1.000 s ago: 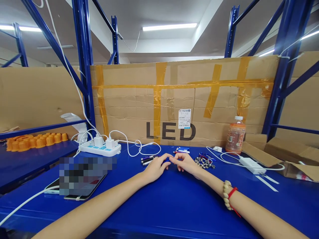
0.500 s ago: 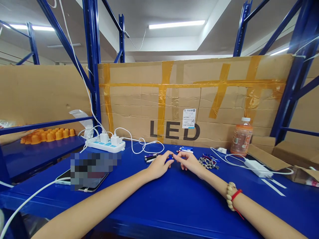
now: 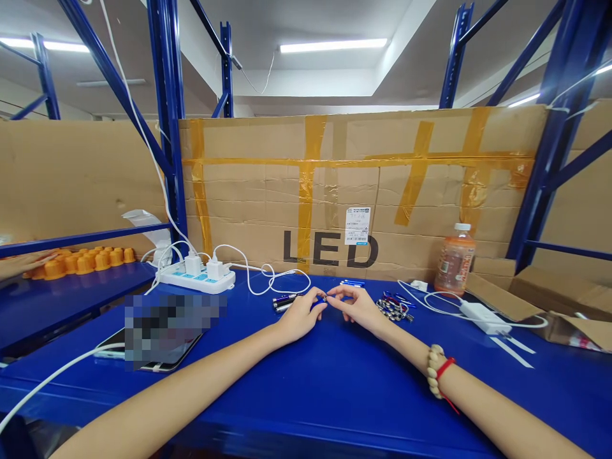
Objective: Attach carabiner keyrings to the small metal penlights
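Over the blue table [image 3: 310,382], my left hand [image 3: 301,317] and my right hand [image 3: 356,309] meet at the fingertips. Both are closed in a pinch around a tiny dark, metallic-looking piece [image 3: 325,298], too small to name and mostly covered by fingers. Just behind my left hand lie a few dark and silver pens [image 3: 284,301]. Beyond my right hand is a row of blue and white pens [image 3: 352,283]. To the right of that hand sits a heap of shiny metal links [image 3: 394,308], with some blue pieces along its back edge.
A white power strip [image 3: 191,278] with plugs and cables is at the left, behind a partly blurred dark device [image 3: 165,357]. At the right are an orange bottle [image 3: 455,260], a white adapter [image 3: 484,317] and an opened cardboard box [image 3: 557,319]. Another person's hand [image 3: 26,263] touches orange caps [image 3: 79,262].
The blue part seen at my left fingertips earlier no longer shows; a tiny dark piece now does. My right fingers have spread slightly. The view has shifted a little, and another person's hand shows far left.
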{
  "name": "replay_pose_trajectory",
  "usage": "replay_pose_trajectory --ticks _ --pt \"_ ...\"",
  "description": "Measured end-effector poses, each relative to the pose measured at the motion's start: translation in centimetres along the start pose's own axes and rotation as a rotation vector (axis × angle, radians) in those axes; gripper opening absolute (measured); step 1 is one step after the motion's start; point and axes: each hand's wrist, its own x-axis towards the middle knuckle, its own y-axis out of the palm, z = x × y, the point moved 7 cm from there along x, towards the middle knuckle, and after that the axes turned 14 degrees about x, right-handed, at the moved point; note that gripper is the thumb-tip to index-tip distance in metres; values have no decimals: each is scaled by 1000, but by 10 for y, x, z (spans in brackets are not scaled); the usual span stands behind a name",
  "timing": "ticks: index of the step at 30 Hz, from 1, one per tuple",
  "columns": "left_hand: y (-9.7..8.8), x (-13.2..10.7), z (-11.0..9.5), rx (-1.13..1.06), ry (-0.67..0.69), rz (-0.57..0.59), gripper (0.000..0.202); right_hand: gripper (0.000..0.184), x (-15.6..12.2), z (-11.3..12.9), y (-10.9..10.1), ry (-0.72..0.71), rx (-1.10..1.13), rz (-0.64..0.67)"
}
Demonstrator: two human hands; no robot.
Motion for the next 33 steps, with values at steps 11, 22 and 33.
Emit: replay_pose_trajectory --ticks 11,22,33 --pt "-3 -1 -4 -36 10 -4 15 40 2 1 0 -65 6 57" --pt "-2 -2 -6 22 26 48 25 39 2 0 -2 -83 23 77" --pt "0 -4 -9 17 58 81 22 33 2 -4 -3 -30 55 118"
